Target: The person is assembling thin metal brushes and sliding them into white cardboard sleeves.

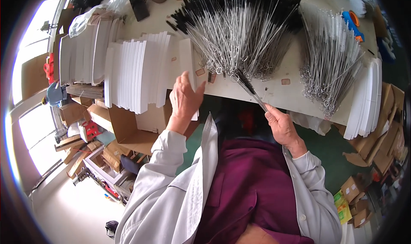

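Note:
My right hand [281, 127] is closed around the wire end of a black-bristled tube brush [247, 84], just off the table's near edge. The brush slants up and left, its bristles toward the pile; whether it is one or several together I cannot tell. A fanned heap of black tube brushes [244, 28] lies in front, with wire stems and looped ends facing me. My left hand [185, 99] is raised at the table edge, fingers and thumb apart, holding nothing. Beside its fingertips lies a narrow white carton [186, 52], partly behind the hand.
Rows of flat white cartons [136, 70] stand at the left of the table [280, 90], and more white cartons [366, 100] at the right. A second heap of pale-bristled brushes [329, 58] lies right. An open cardboard box [130, 126] sits below left. A blue-orange tape dispenser [353, 25] is far right.

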A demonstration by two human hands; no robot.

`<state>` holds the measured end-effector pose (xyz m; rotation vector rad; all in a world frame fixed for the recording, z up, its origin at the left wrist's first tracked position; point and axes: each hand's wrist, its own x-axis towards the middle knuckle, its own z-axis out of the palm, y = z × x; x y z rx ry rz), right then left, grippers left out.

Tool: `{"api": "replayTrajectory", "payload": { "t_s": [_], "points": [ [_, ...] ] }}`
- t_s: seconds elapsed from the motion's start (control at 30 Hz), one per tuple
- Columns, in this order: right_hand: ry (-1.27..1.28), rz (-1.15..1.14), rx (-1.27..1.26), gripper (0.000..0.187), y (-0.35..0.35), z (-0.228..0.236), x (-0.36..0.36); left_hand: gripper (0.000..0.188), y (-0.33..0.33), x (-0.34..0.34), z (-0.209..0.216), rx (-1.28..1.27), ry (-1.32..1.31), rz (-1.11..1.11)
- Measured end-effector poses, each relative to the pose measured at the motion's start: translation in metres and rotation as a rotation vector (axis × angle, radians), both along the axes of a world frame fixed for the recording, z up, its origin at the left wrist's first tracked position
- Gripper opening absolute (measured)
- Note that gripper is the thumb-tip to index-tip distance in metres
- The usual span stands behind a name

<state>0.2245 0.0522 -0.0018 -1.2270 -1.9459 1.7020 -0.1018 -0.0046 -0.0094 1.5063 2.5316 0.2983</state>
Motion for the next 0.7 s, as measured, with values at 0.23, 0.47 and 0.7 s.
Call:
{"api": "replayTrajectory", "payload": {
  "t_s": [0.23,0.47,0.7],
  "points": [
    [0.036,0.024,-0.058,0.037,0.001,-0.010,-0.009,0.077,-0.013,-0.036,-0.045,-0.473,-0.127,0.241],
    [0.074,0.052,-0.107,0.035,0.006,-0.012,-0.014,0.047,-0.013,-0.044,-0.042,-0.242,-0.338,0.271],
    [0.038,0.093,-0.174,0.032,0.019,0.008,-0.017,0.031,-0.021,-0.039,0.003,-0.010,-1.242,0.659]
  ]
}}
